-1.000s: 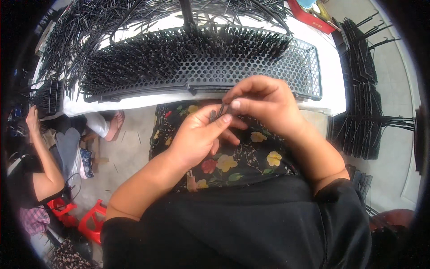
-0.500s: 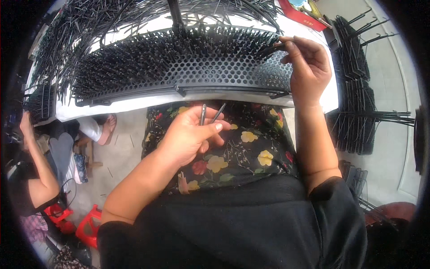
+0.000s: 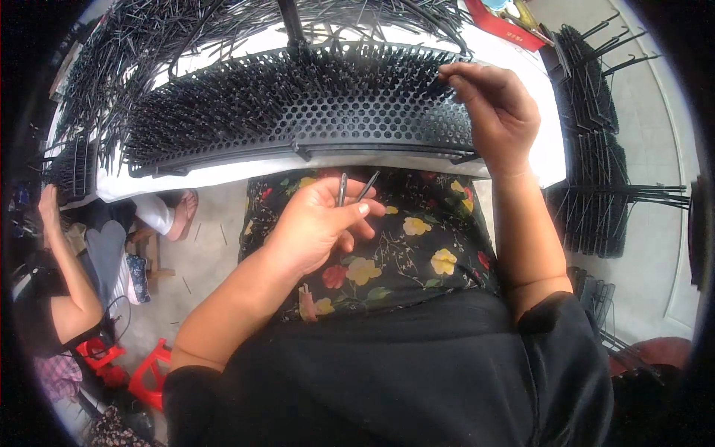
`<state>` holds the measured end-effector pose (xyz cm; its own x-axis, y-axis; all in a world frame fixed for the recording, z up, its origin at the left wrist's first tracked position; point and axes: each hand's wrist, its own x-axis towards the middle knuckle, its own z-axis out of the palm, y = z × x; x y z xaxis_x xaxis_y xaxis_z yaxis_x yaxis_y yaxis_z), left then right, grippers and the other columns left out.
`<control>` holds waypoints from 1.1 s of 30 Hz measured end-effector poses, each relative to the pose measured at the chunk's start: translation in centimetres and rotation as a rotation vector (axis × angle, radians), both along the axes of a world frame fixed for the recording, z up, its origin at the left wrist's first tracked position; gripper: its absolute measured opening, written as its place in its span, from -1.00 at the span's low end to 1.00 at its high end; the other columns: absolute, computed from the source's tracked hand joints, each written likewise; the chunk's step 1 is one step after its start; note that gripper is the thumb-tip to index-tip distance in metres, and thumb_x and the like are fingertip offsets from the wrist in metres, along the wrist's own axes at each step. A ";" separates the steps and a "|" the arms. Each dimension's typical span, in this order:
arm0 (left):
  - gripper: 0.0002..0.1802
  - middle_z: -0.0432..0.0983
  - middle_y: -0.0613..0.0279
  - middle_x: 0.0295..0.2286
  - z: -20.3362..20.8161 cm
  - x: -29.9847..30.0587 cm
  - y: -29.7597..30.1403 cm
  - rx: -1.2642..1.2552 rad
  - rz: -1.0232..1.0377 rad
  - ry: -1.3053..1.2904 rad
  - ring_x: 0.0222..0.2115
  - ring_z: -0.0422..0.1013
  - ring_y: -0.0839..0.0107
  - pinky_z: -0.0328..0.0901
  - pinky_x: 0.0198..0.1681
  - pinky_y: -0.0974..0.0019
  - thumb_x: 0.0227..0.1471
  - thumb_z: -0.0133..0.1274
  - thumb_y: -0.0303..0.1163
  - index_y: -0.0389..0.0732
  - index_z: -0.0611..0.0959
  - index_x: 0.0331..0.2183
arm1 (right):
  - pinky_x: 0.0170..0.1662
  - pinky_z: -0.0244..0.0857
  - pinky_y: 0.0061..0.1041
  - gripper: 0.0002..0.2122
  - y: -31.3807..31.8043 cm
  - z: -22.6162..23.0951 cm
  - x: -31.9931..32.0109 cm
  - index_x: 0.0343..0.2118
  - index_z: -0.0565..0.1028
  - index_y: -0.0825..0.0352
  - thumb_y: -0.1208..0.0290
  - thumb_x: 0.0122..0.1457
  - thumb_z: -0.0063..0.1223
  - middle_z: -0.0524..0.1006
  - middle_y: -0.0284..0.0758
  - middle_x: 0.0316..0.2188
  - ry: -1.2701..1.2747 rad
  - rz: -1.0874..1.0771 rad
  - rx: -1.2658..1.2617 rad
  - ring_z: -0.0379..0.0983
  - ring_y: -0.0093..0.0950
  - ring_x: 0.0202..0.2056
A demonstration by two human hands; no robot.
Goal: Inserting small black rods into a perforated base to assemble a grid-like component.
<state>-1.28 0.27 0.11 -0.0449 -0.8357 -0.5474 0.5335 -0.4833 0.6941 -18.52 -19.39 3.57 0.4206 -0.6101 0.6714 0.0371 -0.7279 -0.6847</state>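
Black thin pins, a couple of them, poke up from the left hand, pinched between thumb and fingers over the floral lap. Right hand is up at the perforated black tray on the white worktop, fingertips pinched on a pin at the tray's right end.

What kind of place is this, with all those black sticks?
Probably a small hand-assembly workshop. A black perforated tray is packed with thin pins, loose pins are heaped on the white table, and finished black racks stand stacked nearby.
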 end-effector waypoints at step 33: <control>-0.85 0.50 0.16 -0.49 1.2 -0.4 0.7 -0.147 0.003 0.061 -0.63 0.27 0.62 0.14 -0.61 0.60 0.17 -0.02 -0.44 -0.29 0.53 -0.24 | -0.54 0.36 -0.65 -0.92 9.2 -0.9 2.9 -0.33 0.49 0.43 0.58 0.11 0.11 0.54 -0.32 -0.47 0.228 0.512 1.006 0.42 -0.61 -0.63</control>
